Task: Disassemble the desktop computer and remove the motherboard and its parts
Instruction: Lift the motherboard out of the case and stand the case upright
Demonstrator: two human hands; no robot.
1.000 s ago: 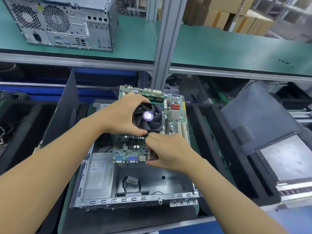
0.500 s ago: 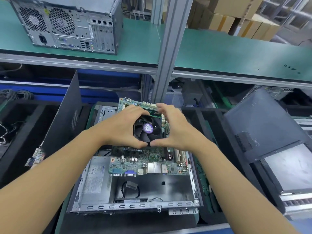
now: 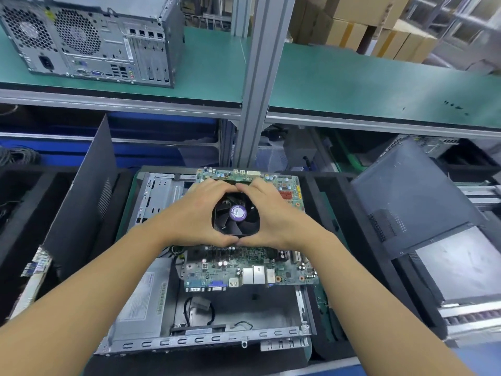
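A green motherboard point(image 3: 252, 270) lies flat above the open grey computer case point(image 3: 206, 340), port side toward me. On the board sits a black cooler fan point(image 3: 236, 215) with a purple round label. My left hand point(image 3: 195, 215) grips the fan's left side and my right hand point(image 3: 273, 213) grips its right side. Fingertips meet above the fan and thumbs meet below it. The case floor under the board shows a loose black cable point(image 3: 200, 308) and the silver power supply point(image 3: 143, 302).
A second grey tower point(image 3: 89, 39) stands on the green upper shelf point(image 3: 352, 85). A vertical aluminium post point(image 3: 257, 77) rises just behind the board. A black side panel point(image 3: 81, 202) leans at left; dark case panels point(image 3: 417, 202) lie at right. Cardboard boxes point(image 3: 360, 25) are stacked behind.
My right hand left the board's near edge and moved up onto the fan's right side. The motherboard went from tilted on end to lying flat over the case.
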